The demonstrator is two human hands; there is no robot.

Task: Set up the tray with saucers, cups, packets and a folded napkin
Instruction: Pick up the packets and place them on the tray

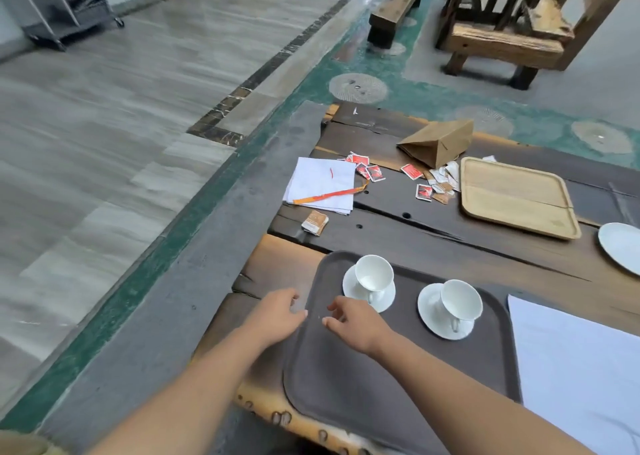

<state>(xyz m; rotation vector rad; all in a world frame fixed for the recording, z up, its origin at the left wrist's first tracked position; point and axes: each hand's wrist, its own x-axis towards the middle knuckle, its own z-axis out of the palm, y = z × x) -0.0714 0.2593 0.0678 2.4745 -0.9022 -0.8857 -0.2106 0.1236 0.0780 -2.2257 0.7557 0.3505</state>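
Observation:
A dark grey tray (pixel 363 378) lies at the table's near edge. On it stand two white cups, the left cup (pixel 374 276) on its saucer (pixel 351 290) and the right cup (pixel 460 300) on its saucer (pixel 429 311). My left hand (pixel 277 314) hovers at the tray's left rim with fingers loosely curled, holding nothing. My right hand (pixel 353 321) is over the tray just left of the left saucer, fingers relaxed and empty. Red packets (pixel 374 172) and brown packets (pixel 443 186) lie scattered farther back. A white napkin (pixel 322 184) lies unfolded at the table's left.
A wooden tray (pixel 516 196) sits at the back right beside a tipped brown paper bag (pixel 438 143). A white plate (pixel 620 246) is at the right edge, a white cloth (pixel 581 368) right of the grey tray. A small brown packet stack (pixel 315 222) lies near the napkin.

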